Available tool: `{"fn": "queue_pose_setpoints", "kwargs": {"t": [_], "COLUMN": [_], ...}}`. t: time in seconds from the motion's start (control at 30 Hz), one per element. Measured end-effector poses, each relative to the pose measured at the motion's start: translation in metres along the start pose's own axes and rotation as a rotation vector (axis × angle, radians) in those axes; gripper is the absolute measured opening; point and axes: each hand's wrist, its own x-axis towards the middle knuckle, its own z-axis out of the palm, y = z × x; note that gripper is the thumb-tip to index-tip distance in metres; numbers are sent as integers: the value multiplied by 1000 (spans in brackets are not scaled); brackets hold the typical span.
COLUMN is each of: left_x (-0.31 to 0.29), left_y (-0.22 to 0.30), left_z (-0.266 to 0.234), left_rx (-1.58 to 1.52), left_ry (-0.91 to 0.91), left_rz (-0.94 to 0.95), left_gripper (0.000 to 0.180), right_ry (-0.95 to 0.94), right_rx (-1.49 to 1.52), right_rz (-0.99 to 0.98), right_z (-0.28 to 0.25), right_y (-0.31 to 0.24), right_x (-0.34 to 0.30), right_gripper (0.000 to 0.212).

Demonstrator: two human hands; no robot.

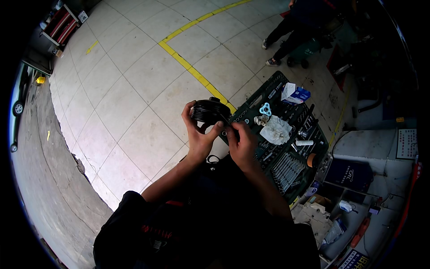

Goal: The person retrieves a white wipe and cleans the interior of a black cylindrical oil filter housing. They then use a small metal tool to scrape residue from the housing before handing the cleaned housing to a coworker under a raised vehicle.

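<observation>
**Workshop floor, surroundings**

Open green tool case [286,166] lies on the pale tiled floor [134,89], rows of wrenches and sockets inside. On it: a crumpled white rag [277,130], a small blue three-lobed part [265,109], a blue-and-white carton [294,93]. Yellow floor line [192,71] runs diagonally. Another person's legs [286,38] at top. Red tool cart [62,24] far top-left.

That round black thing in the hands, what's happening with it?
A person is holding a round, ribbed black pulley up in the left hand. The right hand pinches a thin dark tool against its edge. Just beyond the hands, an open green tool case full of wrenches and sockets sits on the tiled floor, with a white rag and a small blue three-armed part lying on it. Another person stands farther off.
</observation>
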Motion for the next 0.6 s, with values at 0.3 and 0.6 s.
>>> {"fn": "queue_pose_setpoints", "kwargs": {"t": [0.3,0.6], "left_x": [5,2], "left_y": [-11,-5], "left_z": [-7,-14], "left_rx": [179,474], "left_ry": [-108,-202], "left_rz": [-83,35], "left_gripper": [96,97], "right_ry": [-61,-159], "right_rx": [-295,-346], "right_rz": [-194,-288], "right_z": [-20,-30], "right_y": [14,15], "right_x": [12,21], "right_gripper": [18,16]}}
